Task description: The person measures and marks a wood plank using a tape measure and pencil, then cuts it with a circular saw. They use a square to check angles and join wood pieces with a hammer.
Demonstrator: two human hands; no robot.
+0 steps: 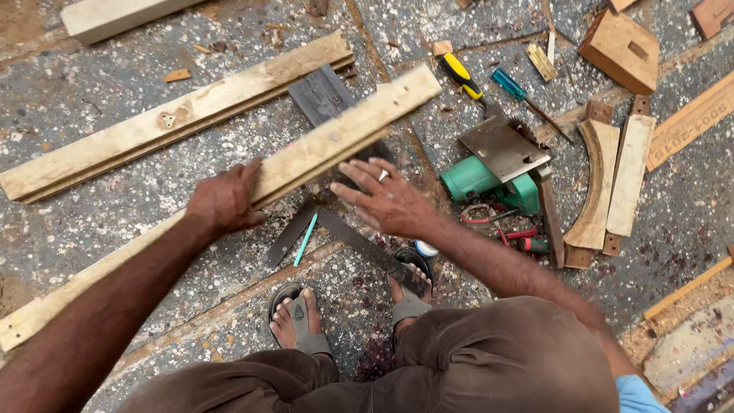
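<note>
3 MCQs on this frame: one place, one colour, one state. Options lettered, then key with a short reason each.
1. Where is the green power tool?
A. on the person's right
B. on the person's left
C. on the plank

2. What colour is the handle of the screwdriver lying nearest the far end of the long pale wooden plank?
A. yellow and black
B. red
C. white

3. How is the left hand placed?
A. gripping the plank's edge
B. flat on the floor
C. holding a hammer

Key: 1 A, it lies beyond the right hand. 2 A, yellow grip with black bands. 3 A, fingers wrap the plank.

Long plank's [229,199] near end off-frame left.
</note>
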